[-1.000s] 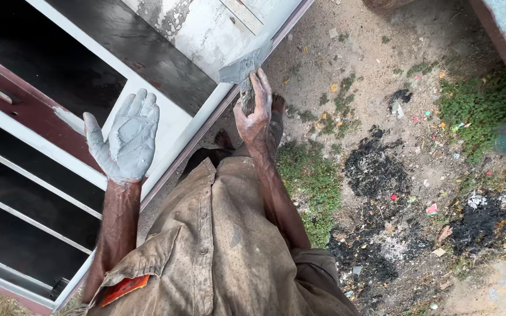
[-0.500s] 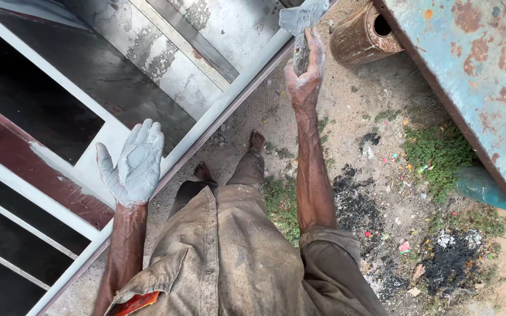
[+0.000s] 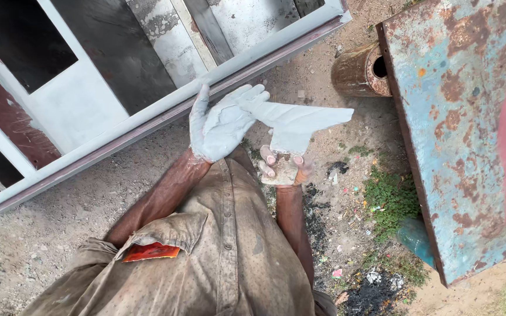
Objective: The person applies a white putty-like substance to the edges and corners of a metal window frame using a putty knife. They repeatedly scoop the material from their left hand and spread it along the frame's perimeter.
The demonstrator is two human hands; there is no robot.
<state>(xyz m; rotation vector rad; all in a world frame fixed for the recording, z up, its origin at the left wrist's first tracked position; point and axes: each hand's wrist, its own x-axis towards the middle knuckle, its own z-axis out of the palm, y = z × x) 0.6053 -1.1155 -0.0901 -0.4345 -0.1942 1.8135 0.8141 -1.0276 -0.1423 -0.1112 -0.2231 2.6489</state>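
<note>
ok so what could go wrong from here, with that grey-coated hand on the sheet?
1. The left hand is caked in pale grey coating and lies open-fingered on the pale grey sheet. Only the right hand grips it, at its lower end, so it may slip or fold.
2. The coating could smear onto the shirt just below.
3. The rusty metal panel stands close on the right, so a scrape on its edge seems possible.

Bright, even daylight; soft shadows, sharp focus, slight wide-angle distortion at edges.
</note>
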